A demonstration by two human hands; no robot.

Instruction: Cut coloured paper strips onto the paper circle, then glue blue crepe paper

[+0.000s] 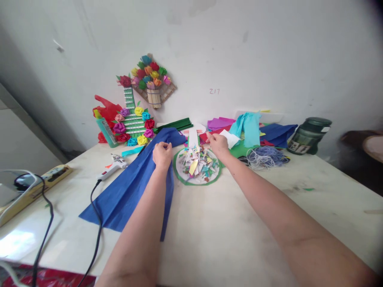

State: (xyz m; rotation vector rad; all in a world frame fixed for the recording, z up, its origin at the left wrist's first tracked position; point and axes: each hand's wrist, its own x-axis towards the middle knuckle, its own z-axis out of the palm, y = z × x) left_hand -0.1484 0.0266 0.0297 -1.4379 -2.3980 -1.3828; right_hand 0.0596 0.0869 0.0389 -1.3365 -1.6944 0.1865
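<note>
My left hand (162, 154) is closed with fingers pressed together, over a long sheet of blue crepe paper (131, 187); whether it grips the sheet or something small is unclear. My right hand (218, 144) is also closed in a pinch, beside a white piece of paper (230, 138) and red paper (226, 129). What its fingertips hold is hidden. Between the hands lies a round white plate with a green rim (198, 183), heaped with paper scraps (201, 164). A white strip (193, 137) stretches back from it.
Left are a hot glue gun (112, 169), a power strip (54, 177) and a glue bottle (106, 129). Behind stands a green guitar-shaped craft (136, 123) with paper flowers. Right are turquoise paper (247, 127), a string bundle (266, 157) and a dark green jar (309, 135).
</note>
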